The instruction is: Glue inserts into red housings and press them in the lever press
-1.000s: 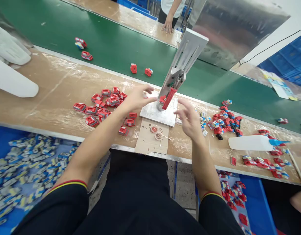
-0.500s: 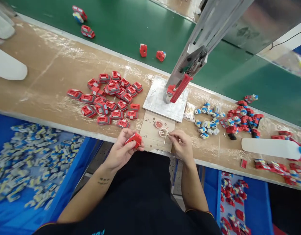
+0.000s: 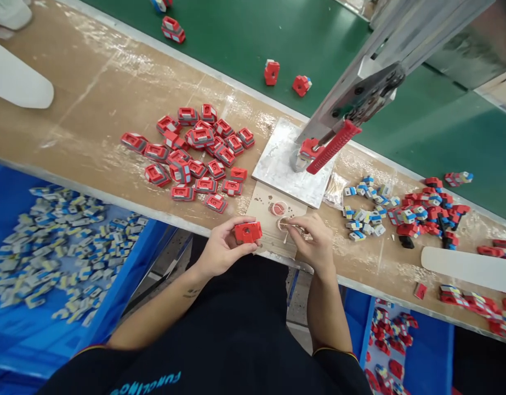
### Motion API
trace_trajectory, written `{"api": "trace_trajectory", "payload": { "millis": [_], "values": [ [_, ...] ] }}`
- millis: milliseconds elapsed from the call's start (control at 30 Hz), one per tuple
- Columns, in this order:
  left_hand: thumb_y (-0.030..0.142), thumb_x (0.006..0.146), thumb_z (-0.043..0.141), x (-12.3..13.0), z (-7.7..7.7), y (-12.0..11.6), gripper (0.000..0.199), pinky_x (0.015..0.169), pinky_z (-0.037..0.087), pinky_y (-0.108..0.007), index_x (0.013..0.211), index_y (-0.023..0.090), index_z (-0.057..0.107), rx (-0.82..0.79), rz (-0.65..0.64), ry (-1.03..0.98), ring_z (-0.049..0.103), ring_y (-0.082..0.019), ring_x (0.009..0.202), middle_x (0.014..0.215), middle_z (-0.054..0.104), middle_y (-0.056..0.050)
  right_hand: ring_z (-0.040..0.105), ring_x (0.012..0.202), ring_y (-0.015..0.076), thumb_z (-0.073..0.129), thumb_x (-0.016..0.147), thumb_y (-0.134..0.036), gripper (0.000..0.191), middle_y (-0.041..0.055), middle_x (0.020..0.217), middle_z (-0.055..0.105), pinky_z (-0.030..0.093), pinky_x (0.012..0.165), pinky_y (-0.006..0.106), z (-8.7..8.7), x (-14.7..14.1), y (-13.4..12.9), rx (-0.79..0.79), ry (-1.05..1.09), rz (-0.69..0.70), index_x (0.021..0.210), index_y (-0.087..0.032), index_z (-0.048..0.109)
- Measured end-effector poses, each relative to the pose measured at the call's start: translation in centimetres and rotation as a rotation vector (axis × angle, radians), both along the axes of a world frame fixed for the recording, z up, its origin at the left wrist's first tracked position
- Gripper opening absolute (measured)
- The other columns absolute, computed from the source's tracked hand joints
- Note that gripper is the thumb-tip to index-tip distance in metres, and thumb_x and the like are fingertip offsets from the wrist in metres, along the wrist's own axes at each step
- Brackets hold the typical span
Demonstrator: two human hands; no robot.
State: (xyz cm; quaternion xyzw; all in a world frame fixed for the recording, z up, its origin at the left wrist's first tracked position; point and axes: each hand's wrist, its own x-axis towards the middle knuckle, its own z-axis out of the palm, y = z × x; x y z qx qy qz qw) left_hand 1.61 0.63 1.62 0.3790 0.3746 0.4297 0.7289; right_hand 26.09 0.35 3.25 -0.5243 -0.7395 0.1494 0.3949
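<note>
My left hand (image 3: 222, 247) is closed around a red toy part (image 3: 248, 232), whose holed face is turned up. Between the fingertips of my right hand (image 3: 312, 238) is a thin cotton swab (image 3: 291, 224), its far end at a small round dish (image 3: 282, 223). Just behind that dish sits another round cap (image 3: 279, 208) with red stuff inside. Both rest on a stained cardboard sheet (image 3: 259, 203). A hand press with a red ridged handle (image 3: 334, 147) stands on a metal plate (image 3: 273, 164) beyond, with a red part under it.
Red and grey toy pieces (image 3: 201, 137) are heaped on the left of the bench. To the right lie a small plastic bag (image 3: 335, 190), white-and-blue pieces (image 3: 365, 211), red assemblies (image 3: 429, 208) and a white bottle (image 3: 466, 263). Blue bins (image 3: 121, 263) flank me; a green belt (image 3: 236, 33) runs behind.
The red part in my left hand has turned so its holed face shows, and moved a little right. My right hand stays at the small dish with the swab. The view has shifted.
</note>
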Motion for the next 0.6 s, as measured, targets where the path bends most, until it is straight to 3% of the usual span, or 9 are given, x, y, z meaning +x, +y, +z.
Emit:
{"api": "trace_trajectory", "payload": {
  "millis": [100,267,433,600],
  "values": [
    [0.030,0.076,0.098,0.1,0.4,0.3,0.044,0.074,0.068,-0.034,0.116,0.022,0.079,0.044,0.006,0.031,0.081,-0.023,0.079,0.092,0.082,-0.006,0.073,0.077,0.0207,0.073,0.099,-0.018,0.013,0.0017,0.088,0.084,0.060,0.071,0.036,0.0,-0.1,-0.1,-0.024,0.021,-0.016,0.099,-0.029,0.079],
    [0.027,0.070,0.099,0.1,0.8,0.6,0.041,0.090,0.066,-0.036,0.108,0.023,0.084,0.176,0.113,0.182,0.077,-0.028,0.108,0.115,0.077,-0.011,0.072,0.076,0.0213,0.070,0.099,-0.020,0.013,0.0027,0.087,0.083,0.061,0.070,0.037,-0.3,-0.3,0.0,-0.051,-0.005,-0.038,0.096,-0.029,0.078],
    [0.031,0.070,0.100,-0.1,0.9,0.2,0.044,0.073,0.065,-0.032,0.110,0.024,0.082,0.183,0.067,0.232,0.076,-0.021,0.078,0.094,0.080,-0.006,0.072,0.073,0.0208,0.071,0.098,-0.021,0.011,0.0027,0.084,0.082,0.059,0.067,0.037,0.8,0.0,-0.3,-0.030,-0.001,-0.076,0.094,-0.028,0.078],
    [0.035,0.070,0.101,-0.2,1.3,0.4,0.034,0.067,0.060,-0.030,0.097,0.022,0.084,0.377,0.062,0.325,0.072,-0.020,0.071,0.088,0.081,-0.008,0.073,0.069,0.0202,0.077,0.095,-0.018,0.012,0.0005,0.078,0.078,0.058,0.063,0.037,3.3,-1.0,-2.0,0.167,0.360,-0.134,0.100,-0.029,0.077]
  ]
}}
